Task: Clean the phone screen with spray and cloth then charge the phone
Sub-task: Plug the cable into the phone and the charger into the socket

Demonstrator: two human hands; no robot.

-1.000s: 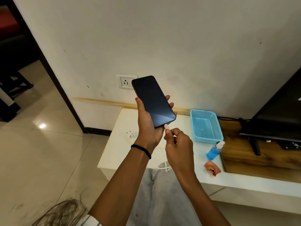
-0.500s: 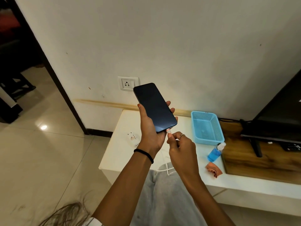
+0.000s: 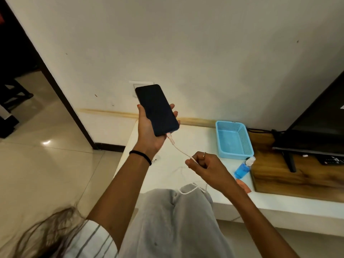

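Gripping phone in your left hand, screen dark, cable plugged into bottom edge; your right hand pinches cable lower down, above surface.

A single wide-angle view from the person's head looks forward and steeply down, close over both forearms. It faces the wall, taking in the white tabletop below it and the floor at left.
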